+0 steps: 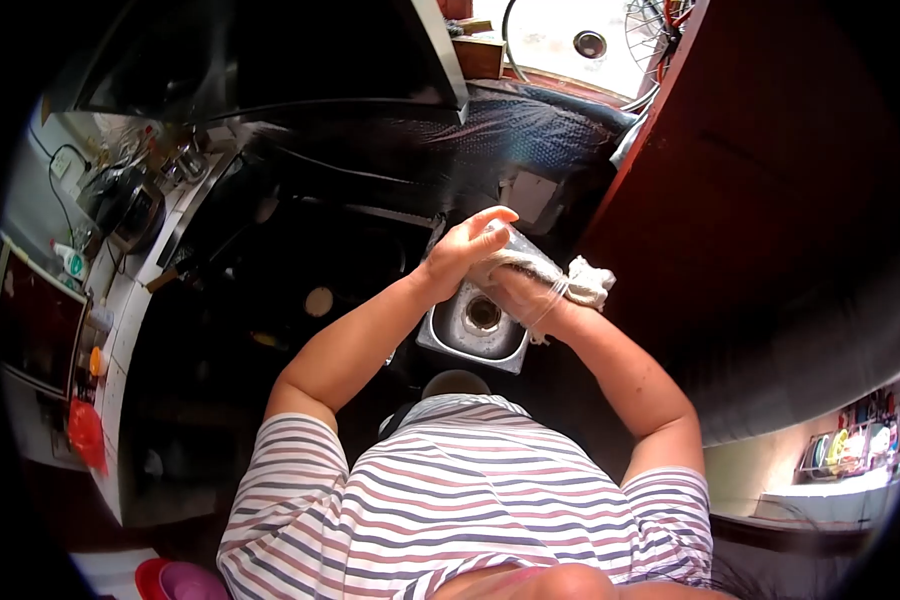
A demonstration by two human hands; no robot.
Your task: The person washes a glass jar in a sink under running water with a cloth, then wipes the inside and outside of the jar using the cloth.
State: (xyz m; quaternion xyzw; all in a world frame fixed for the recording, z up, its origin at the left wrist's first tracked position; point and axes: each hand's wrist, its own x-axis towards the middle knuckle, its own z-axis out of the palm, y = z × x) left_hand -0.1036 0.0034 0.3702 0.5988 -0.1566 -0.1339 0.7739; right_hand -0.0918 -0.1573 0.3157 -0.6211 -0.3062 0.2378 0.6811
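Observation:
Above a small metal sink (485,318) with a round drain, both my hands are close together at a pale, wet-looking cloth (589,282). My left hand (467,252) is at the cloth's left side, thumb and fingers curved round its edge. My right hand (526,292) is pressed against the cloth from below and to the right, its fingers partly hidden by cloth and what looks like running water. One bunched end of the cloth sticks out to the right, past my right wrist. Part of the sink's back is hidden behind my hands.
A tiled counter (120,345) on the left carries a dark appliance (136,208), a spray bottle (70,262) and a red bag (87,436). Dark red panelling (750,220) rises on the right. A dish rack (838,452) stands at the far right.

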